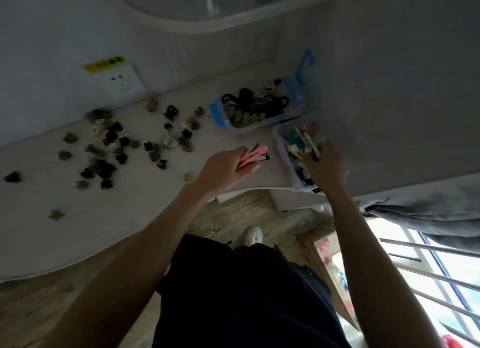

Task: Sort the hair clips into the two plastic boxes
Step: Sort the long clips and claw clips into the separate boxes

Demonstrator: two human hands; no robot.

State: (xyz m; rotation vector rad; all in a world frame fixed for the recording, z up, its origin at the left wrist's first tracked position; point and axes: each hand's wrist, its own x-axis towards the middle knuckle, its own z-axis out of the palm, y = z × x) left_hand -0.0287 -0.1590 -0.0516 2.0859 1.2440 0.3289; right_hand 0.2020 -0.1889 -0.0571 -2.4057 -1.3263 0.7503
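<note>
Your left hand (228,170) pinched pink clips (253,155); right hand (324,163) gripped clips over colourful box (283,153), 3 o'clock. Should've released low, inside rim.

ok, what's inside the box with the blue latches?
The box with blue latches holds large dark hair clips, black and olive, piled up. Whatever is beneath the pile, and the box floor, is covered.
</note>
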